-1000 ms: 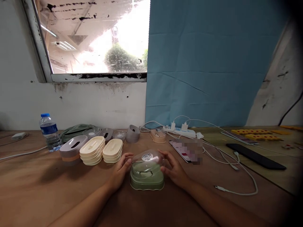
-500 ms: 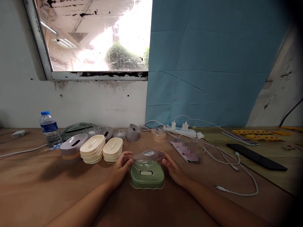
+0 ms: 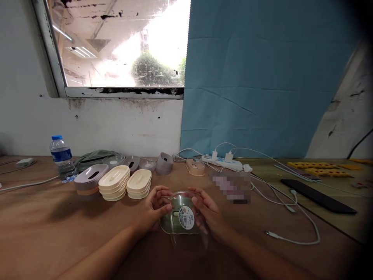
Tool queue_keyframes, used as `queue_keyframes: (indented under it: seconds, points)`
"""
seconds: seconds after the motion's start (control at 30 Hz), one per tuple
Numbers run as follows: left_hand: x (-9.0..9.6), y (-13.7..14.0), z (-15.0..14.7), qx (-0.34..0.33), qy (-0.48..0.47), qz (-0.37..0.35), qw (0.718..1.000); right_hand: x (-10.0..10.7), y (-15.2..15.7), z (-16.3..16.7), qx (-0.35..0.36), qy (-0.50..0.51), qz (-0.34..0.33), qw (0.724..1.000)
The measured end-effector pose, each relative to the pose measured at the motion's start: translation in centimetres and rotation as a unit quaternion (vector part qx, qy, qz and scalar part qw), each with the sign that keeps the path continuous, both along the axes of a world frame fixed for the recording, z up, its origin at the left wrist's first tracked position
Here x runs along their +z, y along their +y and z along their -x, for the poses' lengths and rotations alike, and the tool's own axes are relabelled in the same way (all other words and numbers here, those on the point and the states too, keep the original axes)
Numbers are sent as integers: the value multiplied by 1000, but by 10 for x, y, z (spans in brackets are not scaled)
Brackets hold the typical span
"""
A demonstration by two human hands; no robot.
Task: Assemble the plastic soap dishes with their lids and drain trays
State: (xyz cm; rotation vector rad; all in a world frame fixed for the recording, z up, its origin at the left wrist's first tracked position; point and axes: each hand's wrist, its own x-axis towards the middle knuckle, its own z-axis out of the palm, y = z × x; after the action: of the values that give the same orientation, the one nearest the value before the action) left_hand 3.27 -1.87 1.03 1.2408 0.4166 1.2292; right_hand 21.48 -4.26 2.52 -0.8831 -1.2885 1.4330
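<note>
A clear plastic lid (image 3: 182, 200) with a round white label (image 3: 186, 217) is tilted up towards me, over the front of a green oval box (image 3: 166, 225). My right hand (image 3: 208, 212) grips the lid's right side, thumb in front and fingers behind. On the other side, my left hand (image 3: 159, 204) has its fingers curled and its thumb at the lid's left edge. Through the clear plastic the green box shows on the table, with a pale slot in its top. The lid's lower edge is blurred.
To the left stand two stacks of cream lids (image 3: 113, 182), a lilac box (image 3: 90, 182) and a water bottle (image 3: 62, 159). Grey box parts (image 3: 164, 163) and a peach box (image 3: 195, 166) sit farther back. White cables (image 3: 305, 241), a power strip (image 3: 224, 162) and a black phone (image 3: 317, 196) lie right.
The clear lid has swung up and towards me, its label now facing me in front of the green box. Both hands have closed in around it.
</note>
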Motion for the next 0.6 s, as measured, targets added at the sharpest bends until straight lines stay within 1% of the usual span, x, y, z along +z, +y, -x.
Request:
queue_keyframes:
  seconds: [0.1, 0.2, 0.3, 0.37, 0.4, 0.43, 0.5, 0.53, 0.57, 0.6]
  points:
    - [7, -2, 0, -37, 41, 30, 998, -1, 3, -1, 14, -25, 0, 1000]
    - [11, -4, 1, -61, 65, 63, 994, -3, 6, -3, 19, -45, -23, 999]
    - [13, -4, 2, -34, 28, 87, 995, -4, 7, -6, 0, -59, -90, 994]
    - [13, -3, 2, 9, -14, 104, 994, -5, 4, -9, -21, -93, -166, 981]
    - [12, -2, 2, 33, -35, 115, 992, -5, 2, -11, -37, -129, -213, 968]
    - [12, -2, 2, 57, -55, 128, 989, -5, 0, -12, -55, -178, -261, 947]
    - [11, -3, 1, 86, -86, 153, 981, -5, -4, -12, -92, -282, -339, 893]
    - [10, -4, 0, 87, -96, 160, 979, -5, -5, -12, -109, -319, -364, 868]
    - [9, -5, 0, 80, -101, 163, 978, -6, -6, -12, -120, -345, -377, 851]
    - [9, -5, 0, 66, -101, 158, 980, -6, -6, -13, -127, -359, -384, 841]
